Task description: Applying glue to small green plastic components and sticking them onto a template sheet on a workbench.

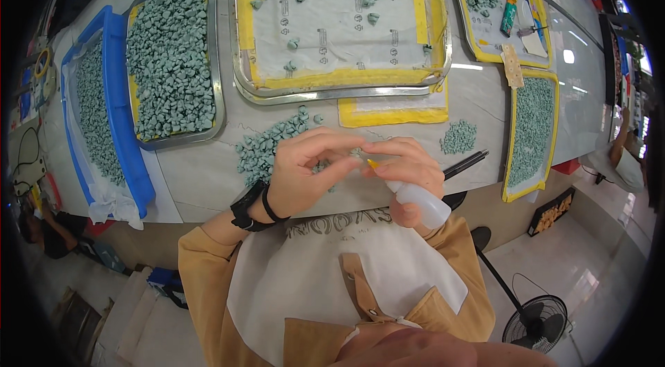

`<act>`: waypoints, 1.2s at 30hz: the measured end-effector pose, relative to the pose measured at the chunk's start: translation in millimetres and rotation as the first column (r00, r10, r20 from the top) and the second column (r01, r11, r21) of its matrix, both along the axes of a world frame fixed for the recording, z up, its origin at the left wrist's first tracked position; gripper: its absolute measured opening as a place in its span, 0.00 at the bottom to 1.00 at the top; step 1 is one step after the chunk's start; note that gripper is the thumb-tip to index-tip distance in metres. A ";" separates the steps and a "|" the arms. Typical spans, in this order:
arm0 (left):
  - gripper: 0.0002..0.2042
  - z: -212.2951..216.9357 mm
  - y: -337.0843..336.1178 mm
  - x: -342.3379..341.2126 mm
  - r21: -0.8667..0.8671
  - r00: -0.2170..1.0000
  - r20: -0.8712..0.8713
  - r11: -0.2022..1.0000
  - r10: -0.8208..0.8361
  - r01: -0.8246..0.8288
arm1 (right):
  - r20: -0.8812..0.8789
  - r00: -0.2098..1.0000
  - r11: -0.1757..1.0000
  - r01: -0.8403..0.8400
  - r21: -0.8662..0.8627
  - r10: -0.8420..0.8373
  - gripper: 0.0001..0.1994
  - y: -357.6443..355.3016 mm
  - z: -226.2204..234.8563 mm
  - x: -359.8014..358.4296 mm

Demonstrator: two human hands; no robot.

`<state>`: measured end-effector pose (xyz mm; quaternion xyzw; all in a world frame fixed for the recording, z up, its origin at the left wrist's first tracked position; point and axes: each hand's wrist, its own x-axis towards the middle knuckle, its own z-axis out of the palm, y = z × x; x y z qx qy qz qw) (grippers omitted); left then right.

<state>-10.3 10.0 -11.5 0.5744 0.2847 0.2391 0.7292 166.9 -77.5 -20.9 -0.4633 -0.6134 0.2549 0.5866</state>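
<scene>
Over the front of the table, my left hand (303,171) pinches a small grey-green piece (355,152) at its fingertips. My right hand (417,167) grips a white squeeze bottle (427,206), its yellow nozzle (373,164) pointing toward that piece. The two hands' fingertips nearly meet, so I cannot tell whether the nozzle touches it. A loose heap of larger grey-green pieces (260,150) lies beside and partly behind my left hand. Right of my right hand is a small pile of finer grey-green pieces (458,137).
A paper-lined metal tray (332,95) with scattered pieces stands ahead. To the left are a full metal tray (220,83) and a blue bin (136,159). At right lie a black pen (466,164), a yellow-edged tray of pieces (509,159) and another holding a green bottle (509,17).
</scene>
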 end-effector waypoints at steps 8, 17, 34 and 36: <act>0.16 -1.4 0.3 -0.4 0.024 1.000 -0.023 1.000 -0.016 0.017 | 0.054 0.999 0.998 0.003 -0.067 0.001 0.22 -0.4 5.2 1.1; 0.16 -0.4 -0.2 -2.5 -0.018 1.000 0.010 1.000 -0.006 0.006 | -0.031 0.999 0.994 -0.028 -0.110 0.024 0.22 -5.1 4.5 1.0; 0.14 -2.2 4.2 -3.9 -0.418 0.995 0.095 0.908 0.022 0.020 | 0.717 0.693 0.959 0.248 -0.137 -0.077 0.17 -15.5 7.6 36.7; 0.14 -3.1 4.0 -1.6 -0.428 0.996 0.080 0.904 0.037 0.001 | 0.711 0.670 0.912 0.399 -0.100 -0.215 0.16 -26.5 8.9 56.6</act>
